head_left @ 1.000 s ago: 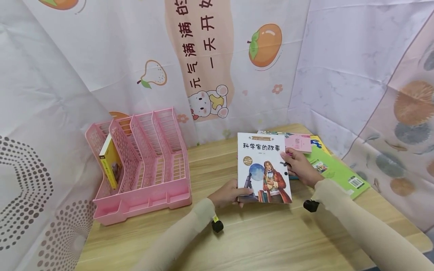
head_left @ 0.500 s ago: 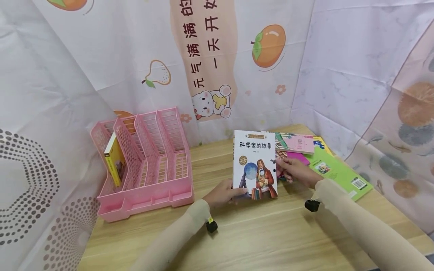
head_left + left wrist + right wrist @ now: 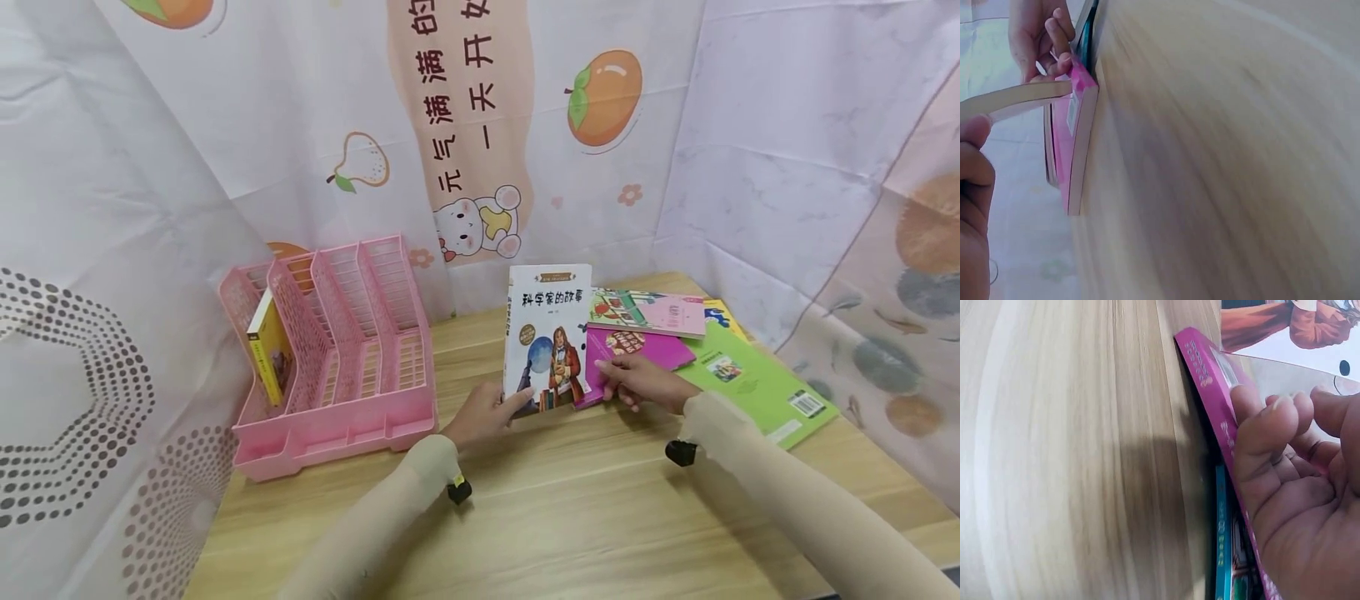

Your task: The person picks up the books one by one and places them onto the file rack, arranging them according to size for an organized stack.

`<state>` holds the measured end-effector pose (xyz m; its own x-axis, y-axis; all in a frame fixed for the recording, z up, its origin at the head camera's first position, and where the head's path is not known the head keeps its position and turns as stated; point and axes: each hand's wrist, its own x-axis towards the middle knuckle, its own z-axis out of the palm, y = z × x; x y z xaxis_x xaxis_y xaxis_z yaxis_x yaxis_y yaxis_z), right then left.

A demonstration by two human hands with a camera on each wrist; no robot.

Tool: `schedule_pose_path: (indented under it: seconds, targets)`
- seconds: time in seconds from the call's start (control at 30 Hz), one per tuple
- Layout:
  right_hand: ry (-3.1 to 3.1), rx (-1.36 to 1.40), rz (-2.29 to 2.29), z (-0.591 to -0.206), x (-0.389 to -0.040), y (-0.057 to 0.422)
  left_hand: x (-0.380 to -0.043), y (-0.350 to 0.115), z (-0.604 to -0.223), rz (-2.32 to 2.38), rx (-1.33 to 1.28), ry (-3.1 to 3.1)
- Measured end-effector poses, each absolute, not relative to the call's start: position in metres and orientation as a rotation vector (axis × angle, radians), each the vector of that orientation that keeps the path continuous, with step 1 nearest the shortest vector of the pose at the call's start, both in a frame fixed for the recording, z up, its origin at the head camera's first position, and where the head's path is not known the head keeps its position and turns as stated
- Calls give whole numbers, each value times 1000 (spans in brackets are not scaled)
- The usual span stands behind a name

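My left hand point(image 3: 480, 415) grips a white picture-covered book point(image 3: 546, 300) by its lower left corner, thumb across the front. The book stands tilted up, its cover facing me in the head view. In the left wrist view its page edge point(image 3: 1019, 95) runs out from the thumb. My right hand point(image 3: 647, 382) is off the white book and over the near edge of a magenta book point(image 3: 637, 343). Its fingers point(image 3: 1269, 434) are loosely bent with nothing between them. Under the magenta book, the right wrist view shows a teal book spine point(image 3: 1221, 531).
A pink file rack point(image 3: 330, 429) stands at the left, with a yellow book point(image 3: 273, 354) in its leftmost slot. On the right of the table lie a pink-and-green book point(image 3: 671, 315), a green book point(image 3: 750, 383) and a yellow one point(image 3: 722, 317). Patterned curtains stand behind.
The right hand has let go of the white book. The left hand has moved it left and back, turning it slightly, which uncovers the magenta book. The head view has shifted a little.
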<state>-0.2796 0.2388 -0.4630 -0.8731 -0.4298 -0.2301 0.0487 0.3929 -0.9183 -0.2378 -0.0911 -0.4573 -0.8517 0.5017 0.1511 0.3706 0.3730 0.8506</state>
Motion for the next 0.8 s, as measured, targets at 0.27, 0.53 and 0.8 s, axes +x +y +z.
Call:
schedule_pose_path:
  seconds: [0.27,0.53,0.8]
  targets:
    - [2193,-360,-1463,-465,-283,219,-240,-109,-455,1473,894,2678]
    - [2207,-355,-1384,-458,-281,190,-239,-127,-446,1452,826,2856]
    - [2207,-403,-1355,-458,-283,169,-240,-141,-435,1567,837,2944]
